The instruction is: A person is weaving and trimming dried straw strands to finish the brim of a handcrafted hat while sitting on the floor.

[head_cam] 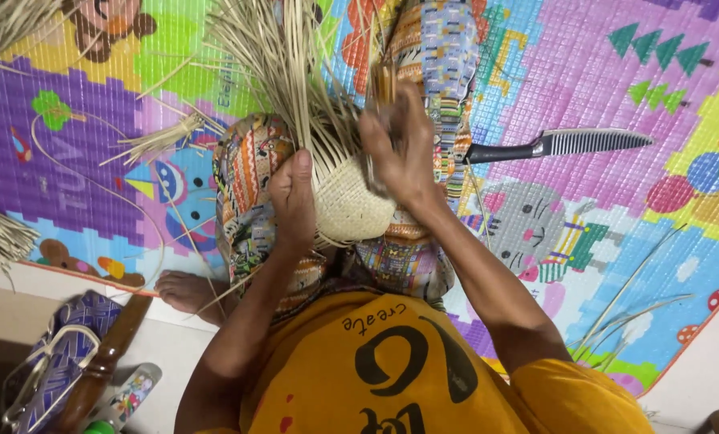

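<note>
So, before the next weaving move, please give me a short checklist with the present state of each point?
1. Left hand steadies the woven piece: ok.
2. Right hand has a grip on the strips at the top: ok.
3. Loose strips fan upward, free of the hands: ok.
4. Knife lies on the mat, apart from both hands: ok.
5. Which strip the right hand holds: cannot tell.

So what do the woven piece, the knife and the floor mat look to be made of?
Woven piece: pale dry plant strips, likely palm or reed, matte; loose strips fan out from its tight weave.
Knife: blade looks like metal, grey with a dull shine and ridges; the black handle could be plastic.
Mat: probably foam or soft plastic, judging by its embossed grid texture and bright printed cartoons.
</note>
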